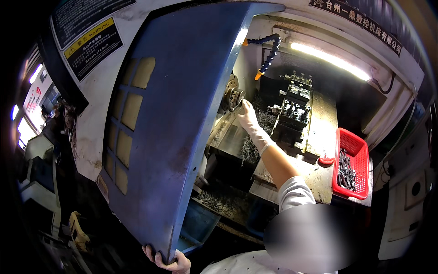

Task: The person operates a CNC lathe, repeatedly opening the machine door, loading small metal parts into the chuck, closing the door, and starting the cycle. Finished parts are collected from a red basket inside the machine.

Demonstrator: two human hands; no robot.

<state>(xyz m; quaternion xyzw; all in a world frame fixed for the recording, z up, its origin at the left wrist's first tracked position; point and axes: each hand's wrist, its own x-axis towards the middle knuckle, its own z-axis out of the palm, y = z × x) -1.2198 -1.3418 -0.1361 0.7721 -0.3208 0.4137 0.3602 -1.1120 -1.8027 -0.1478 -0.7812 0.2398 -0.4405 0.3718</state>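
We had our R hand (249, 118), in a pale glove, up at the chuck (234, 96), fingers bent against or just beside its front; we couldn't tell if they gripped anything there, b/c the grip was too small & partly hidden. The chuck sat inside the machine, just past the free edge of the blue door (178, 114). Our L hand (172, 262) was clasped round that door's low corner, fingers curled over the edge.

Main risk, we judged: glove catching if the chuck turned w/ fingers at it. Next, the swarf (250, 150), stringy curls near the wrist, could poss. snag the glove or cut the bare forearm (280, 166). A slip off the chuck prob. meant knuckles into metal, & the door swung the wrong way might pinch the reaching arm.

Re room: tight on the L, door edge v. near the chuck; on the R the tool block (294, 110) stood near hand & wrist. Above, the coolant hose (275, 48) hung apart from the fingers. Best way out, we reckoned, was straight back along the forearm's line, btwn door & red basket (363, 171), which held dark metal parts (346, 171) well off to the R.
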